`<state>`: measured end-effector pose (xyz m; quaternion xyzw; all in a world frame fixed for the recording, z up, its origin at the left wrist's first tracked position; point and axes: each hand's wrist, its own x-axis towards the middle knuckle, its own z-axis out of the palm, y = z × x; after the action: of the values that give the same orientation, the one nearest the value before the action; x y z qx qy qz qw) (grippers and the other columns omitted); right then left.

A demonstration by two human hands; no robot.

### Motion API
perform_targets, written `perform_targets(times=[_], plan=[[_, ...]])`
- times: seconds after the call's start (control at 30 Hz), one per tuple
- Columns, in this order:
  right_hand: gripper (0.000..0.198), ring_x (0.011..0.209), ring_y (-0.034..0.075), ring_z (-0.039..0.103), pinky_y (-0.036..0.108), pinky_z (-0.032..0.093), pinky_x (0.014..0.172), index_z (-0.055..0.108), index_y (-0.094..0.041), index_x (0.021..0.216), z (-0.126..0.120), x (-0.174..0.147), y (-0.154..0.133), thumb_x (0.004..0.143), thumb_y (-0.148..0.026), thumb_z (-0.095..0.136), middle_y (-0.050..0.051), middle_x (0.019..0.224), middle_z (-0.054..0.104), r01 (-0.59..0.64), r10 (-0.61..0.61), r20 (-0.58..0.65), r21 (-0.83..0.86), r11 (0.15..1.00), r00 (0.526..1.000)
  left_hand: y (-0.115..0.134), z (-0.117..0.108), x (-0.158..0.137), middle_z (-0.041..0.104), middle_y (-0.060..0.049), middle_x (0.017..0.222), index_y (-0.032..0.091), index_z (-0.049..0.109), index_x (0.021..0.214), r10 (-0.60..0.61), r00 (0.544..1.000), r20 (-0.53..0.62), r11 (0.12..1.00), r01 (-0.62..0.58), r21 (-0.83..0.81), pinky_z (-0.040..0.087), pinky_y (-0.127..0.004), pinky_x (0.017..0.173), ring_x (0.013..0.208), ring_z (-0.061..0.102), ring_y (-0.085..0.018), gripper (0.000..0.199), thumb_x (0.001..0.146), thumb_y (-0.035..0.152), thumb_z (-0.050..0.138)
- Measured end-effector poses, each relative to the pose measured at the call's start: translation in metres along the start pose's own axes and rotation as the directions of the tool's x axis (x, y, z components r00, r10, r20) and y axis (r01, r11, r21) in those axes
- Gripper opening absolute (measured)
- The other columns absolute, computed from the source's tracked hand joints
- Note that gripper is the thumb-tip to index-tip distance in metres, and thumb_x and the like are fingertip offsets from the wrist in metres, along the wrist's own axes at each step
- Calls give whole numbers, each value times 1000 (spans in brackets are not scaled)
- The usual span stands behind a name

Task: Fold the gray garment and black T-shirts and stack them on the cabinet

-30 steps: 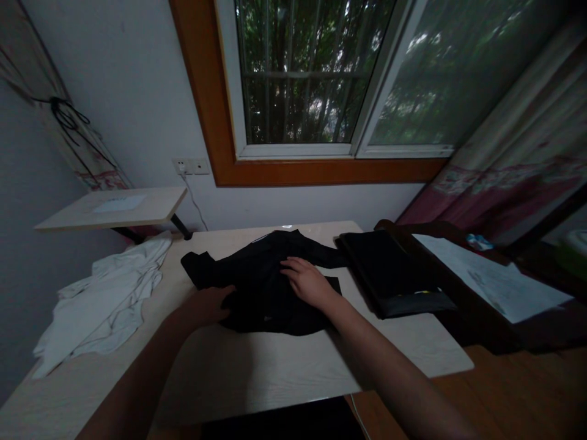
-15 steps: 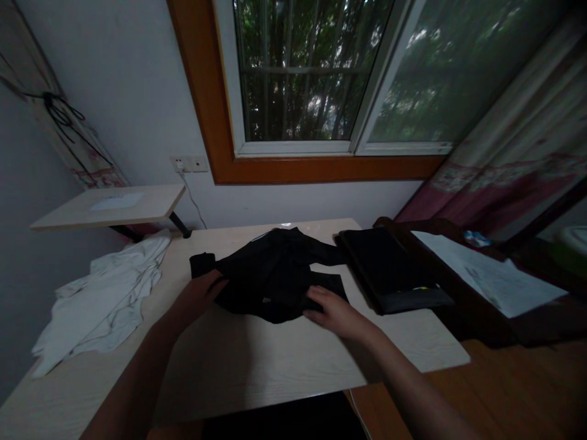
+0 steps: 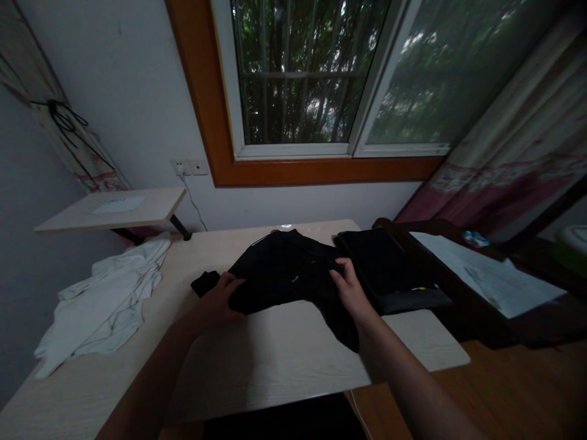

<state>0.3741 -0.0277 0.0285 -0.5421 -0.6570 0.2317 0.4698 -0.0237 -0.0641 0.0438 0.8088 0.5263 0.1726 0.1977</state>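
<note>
A black long-sleeved top (image 3: 284, 272) lies rumpled across the pale desk, one sleeve end poking out at the left and another part hanging toward the front edge at the right. My left hand (image 3: 214, 308) grips its left side, with the fingers on the cloth near that sleeve. On the opposite side my right hand (image 3: 351, 287) pinches the fabric between thumb and fingers. A small light mark shows near the middle of the cloth. Parts of the fingertips are hidden in the dark folds.
A crumpled white garment (image 3: 103, 302) lies at the desk's left, below a small raised shelf (image 3: 158, 205). Folded dark items (image 3: 380, 263) are stacked at the right. Beyond them, a paper sheet (image 3: 481, 272) rests on dark furniture. The desk (image 3: 284, 366) ends close in front of me.
My right hand has moved up and to the right, lifting the top's right side; a dark part now swings toward the front. My left hand has shifted slightly right on the cloth.
</note>
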Motion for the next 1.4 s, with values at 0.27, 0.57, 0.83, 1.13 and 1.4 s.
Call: perform_targets(times=[0.27, 0.57, 0.83, 1.13, 1.4], plan=[[26, 107, 26, 63, 44, 49, 98, 47, -25, 112, 14, 6, 13, 97, -46, 48, 9, 115, 66, -55, 59, -41, 99, 994, 997, 7, 25, 20, 32, -15, 163, 21, 62, 128, 225, 974, 2, 943, -218, 251, 28, -58, 120, 151, 26, -37, 50, 78, 20, 70], [15, 146, 28, 37, 58, 29, 120, 56, -22, 107, 39, 45, 21, 100, -28, 44, 13, 149, 50, 391, -352, 195, -222, 893, 916, 6, 30, 30, 63, -13, 138, 21, 47, 145, -122, 990, 71, 992, 123, -14, 42, -44, 111, 128, 60, -27, 59, 86, 13, 47], [17, 137, 22, 50, 45, 42, 113, 56, -25, 103, 74, 59, -6, 103, -33, 41, 7, 156, 43, 432, -332, 510, -87, 898, 793, 16, 14, 17, 64, -8, 138, 18, 56, 138, -260, 959, -110, 868, 182, -462, 39, -44, 116, 132, 55, -28, 58, 82, 30, 46], [20, 78, 19, 62, 30, 47, 76, 54, -24, 103, 109, 40, -35, 103, -39, 40, 1, 83, 65, 223, -141, 661, -41, 974, 737, 21, -9, 13, 66, -8, 135, 19, 56, 139, -461, 859, -222, 702, 200, -684, 37, -48, 117, 138, 50, -30, 59, 88, 47, 48], [22, 87, 19, 64, 33, 49, 88, 69, -22, 103, 105, 8, -61, 87, -30, 58, -1, 91, 71, -300, 10, 904, 131, 945, 428, 26, -27, 17, 73, -11, 118, 19, 68, 118, -693, 695, -193, 469, 230, -853, 51, -44, 102, 121, 63, -32, 47, 90, 52, 51]])
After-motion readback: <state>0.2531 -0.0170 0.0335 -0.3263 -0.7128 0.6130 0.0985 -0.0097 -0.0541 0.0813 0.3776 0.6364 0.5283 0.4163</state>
